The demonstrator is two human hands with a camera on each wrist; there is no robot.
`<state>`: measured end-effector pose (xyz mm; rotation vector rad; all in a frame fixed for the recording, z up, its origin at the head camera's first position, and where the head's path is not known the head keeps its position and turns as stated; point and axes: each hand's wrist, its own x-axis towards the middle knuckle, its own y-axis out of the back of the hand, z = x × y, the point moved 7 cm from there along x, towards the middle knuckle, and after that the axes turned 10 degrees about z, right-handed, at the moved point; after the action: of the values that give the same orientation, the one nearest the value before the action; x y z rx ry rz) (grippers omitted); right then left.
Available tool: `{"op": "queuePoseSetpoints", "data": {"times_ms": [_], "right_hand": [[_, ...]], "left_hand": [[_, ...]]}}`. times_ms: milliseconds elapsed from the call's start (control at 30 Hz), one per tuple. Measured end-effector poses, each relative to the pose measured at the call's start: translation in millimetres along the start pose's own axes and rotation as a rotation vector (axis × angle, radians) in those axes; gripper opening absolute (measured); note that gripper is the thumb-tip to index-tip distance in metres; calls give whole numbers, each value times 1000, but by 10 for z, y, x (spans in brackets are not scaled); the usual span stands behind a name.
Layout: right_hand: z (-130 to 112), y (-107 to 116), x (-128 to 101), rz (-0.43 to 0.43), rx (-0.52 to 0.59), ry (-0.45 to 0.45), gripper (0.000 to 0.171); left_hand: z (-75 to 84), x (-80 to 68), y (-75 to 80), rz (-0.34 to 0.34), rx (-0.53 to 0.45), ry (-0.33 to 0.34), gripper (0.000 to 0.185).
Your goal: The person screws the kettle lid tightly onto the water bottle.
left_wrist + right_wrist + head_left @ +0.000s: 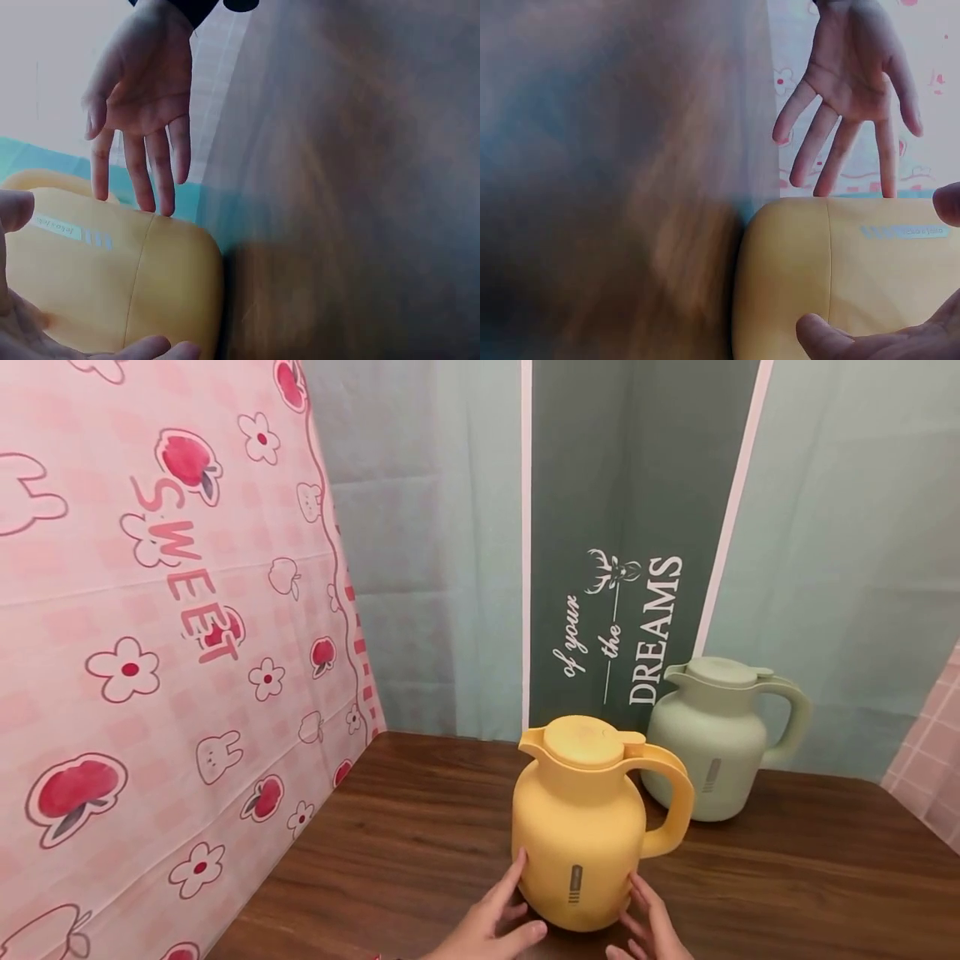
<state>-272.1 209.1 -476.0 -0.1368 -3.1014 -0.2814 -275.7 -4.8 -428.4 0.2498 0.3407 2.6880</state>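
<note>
A yellow jug (562, 827) with a lid, spout and side handle stands upright on the wooden table, its handle pointing right. At its lower left side is my left hand (491, 922), with the fingertips right at the wall. On the opposite side, my right hand (654, 922) has its fingertips at the lower wall below the handle. Both hands have relaxed, spread fingers. In the left wrist view the right palm (146, 94) faces the jug's side, fingers extended; the left palm (851, 71) shows likewise in the right wrist view.
A pale green jug (708, 743) of the same shape stands behind and to the right, partly overlapped by the yellow one's handle. The brown wooden table (390, 827) meets a pink patterned cloth (247, 727) on the left and a green-grey curtain (420, 610) at the back.
</note>
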Motion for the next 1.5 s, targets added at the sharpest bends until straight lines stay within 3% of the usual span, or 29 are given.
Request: {"op": "queuePoseSetpoints", "data": {"times_ms": [33, 133, 267, 400, 667, 967, 1333, 1500], "right_hand": [[-106, -11, -22, 8, -39, -32, 91], [-342, -31, -29, -5, -84, -10, 88], [-408, -13, 58, -21, -97, 29, 85], [-469, -12, 151, -35, -75, 35, 81], [-567, -63, 402, -22, -54, 59, 79], [-558, -76, 716, 31, -103, 74, 72], [-591, -122, 1020, 107, -141, 110, 73], [-542, -157, 1103, 135, -115, 142, 61]], "left_hand": [[1, 33, 14, 2, 9, -7, 74], [11, 120, 54, 17, 41, -44, 72], [36, 243, 85, 27, 87, -90, 71], [32, 397, 92, 36, 70, -47, 71], [-103, 776, 134, 120, -48, 118, 70], [-185, 1030, 206, 174, -187, 228, 73], [-239, 1332, 250, 271, -291, 201, 72], [-279, 1418, 250, 299, -312, 199, 64]]}}
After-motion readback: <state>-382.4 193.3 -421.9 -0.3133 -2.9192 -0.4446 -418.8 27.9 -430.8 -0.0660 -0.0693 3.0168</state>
